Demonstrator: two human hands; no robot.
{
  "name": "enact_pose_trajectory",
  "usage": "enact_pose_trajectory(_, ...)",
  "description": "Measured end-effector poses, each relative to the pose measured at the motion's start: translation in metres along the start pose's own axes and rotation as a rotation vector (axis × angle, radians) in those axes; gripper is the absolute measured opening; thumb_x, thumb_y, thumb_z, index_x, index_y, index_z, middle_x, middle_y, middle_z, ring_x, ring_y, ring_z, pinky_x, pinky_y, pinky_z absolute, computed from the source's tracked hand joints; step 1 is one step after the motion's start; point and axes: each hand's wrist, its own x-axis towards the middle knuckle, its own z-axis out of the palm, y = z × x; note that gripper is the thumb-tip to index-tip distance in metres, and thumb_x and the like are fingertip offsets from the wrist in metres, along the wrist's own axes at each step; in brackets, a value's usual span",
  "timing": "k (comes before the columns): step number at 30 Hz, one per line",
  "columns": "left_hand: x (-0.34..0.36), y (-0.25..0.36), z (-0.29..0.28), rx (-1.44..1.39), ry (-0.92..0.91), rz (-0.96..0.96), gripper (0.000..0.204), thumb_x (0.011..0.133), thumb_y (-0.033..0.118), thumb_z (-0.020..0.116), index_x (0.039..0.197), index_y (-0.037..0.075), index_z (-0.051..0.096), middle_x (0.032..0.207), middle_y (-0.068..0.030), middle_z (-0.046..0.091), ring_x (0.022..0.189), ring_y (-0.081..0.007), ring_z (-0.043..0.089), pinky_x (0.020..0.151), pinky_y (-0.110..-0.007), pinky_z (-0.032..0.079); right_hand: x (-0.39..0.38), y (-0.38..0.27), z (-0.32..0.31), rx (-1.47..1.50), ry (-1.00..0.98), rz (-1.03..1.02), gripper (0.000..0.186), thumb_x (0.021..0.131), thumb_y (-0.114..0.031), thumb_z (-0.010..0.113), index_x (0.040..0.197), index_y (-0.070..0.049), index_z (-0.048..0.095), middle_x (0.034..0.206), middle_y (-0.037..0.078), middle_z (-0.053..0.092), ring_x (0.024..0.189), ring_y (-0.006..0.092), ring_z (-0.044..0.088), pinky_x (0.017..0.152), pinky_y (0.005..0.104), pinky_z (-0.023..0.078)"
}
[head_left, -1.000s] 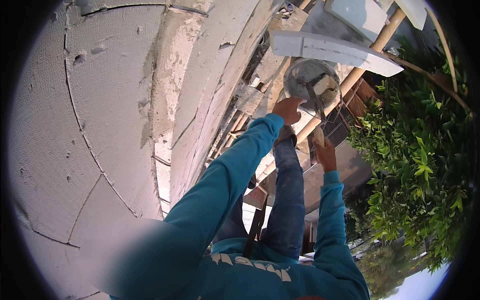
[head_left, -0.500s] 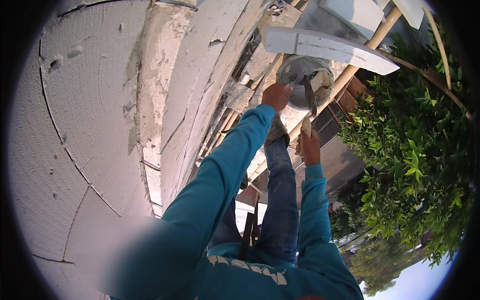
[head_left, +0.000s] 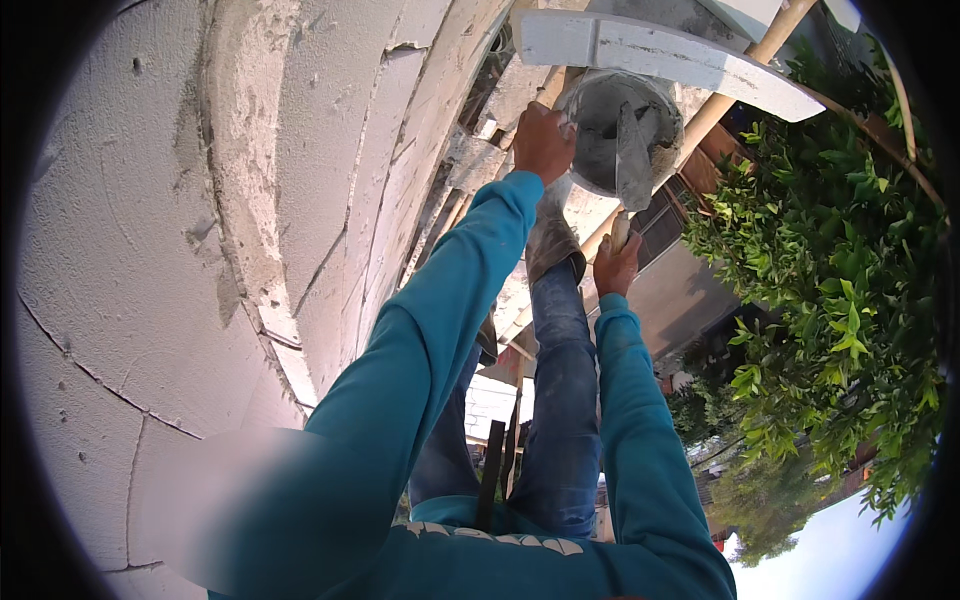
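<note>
A round bucket (head_left: 672,100) stands ahead of me with wet grey mortar (head_left: 597,112) in it. At its left rim is my left hand (head_left: 545,143), its fingers closed on the edge. My right hand (head_left: 617,266), lower and to the right, is wrapped round the pale handle of a trowel (head_left: 632,165). The mortar-smeared blade points away from me over the bucket's near right side, its flat face showing. The tip overlaps the bucket's mouth; whether it touches the mortar I cannot tell.
A block wall (head_left: 130,220) rises on my left. Beyond the bucket lies a long pale block (head_left: 690,65), across a bamboo pole (head_left: 705,130). Leafy branches (head_left: 830,290) hang on the right. My boot (head_left: 552,240) stands just before the bucket.
The trowel blade has turned from nearly edge-on to showing its flat face. My left hand has shifted farther up the bucket's left side. The whole view has shifted a little.
</note>
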Motion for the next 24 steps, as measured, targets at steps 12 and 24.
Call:
enact_pose_trajectory(12, 0.007, -0.013, 0.01, -0.136, 0.118, -0.015, 0.019, 0.08, 0.025, 0.073, 0.083, 0.006, 0.07, 0.103, -0.0227, 0.058, 0.099, -0.0383, 0.058, 0.085, -0.047, 0.046, -0.051, 0.14, 0.035, -0.111, -0.08, 0.128, 0.041, 0.089, -0.012, 0.061, 0.123, -0.003, 0.039, 0.113, 0.029, 0.057, 0.104, 0.0497, 0.056, 0.087, 0.0544, 0.044)
enact_pose_trajectory(24, 0.009, -0.02, 0.013, -0.174, 0.119, 0.016, 0.018, 0.078, 0.024, 0.074, 0.081, 0.005, 0.071, 0.095, -0.0263, 0.062, 0.093, -0.0415, 0.06, 0.084, -0.048, 0.048, -0.043, 0.012, -0.07, 0.794, -0.398, 0.361, 0.046, 0.096, -0.04, 0.062, 0.121, -0.004, 0.051, 0.09, 0.008, 0.059, 0.075, 0.0167, 0.06, 0.067, 0.0344, 0.053)
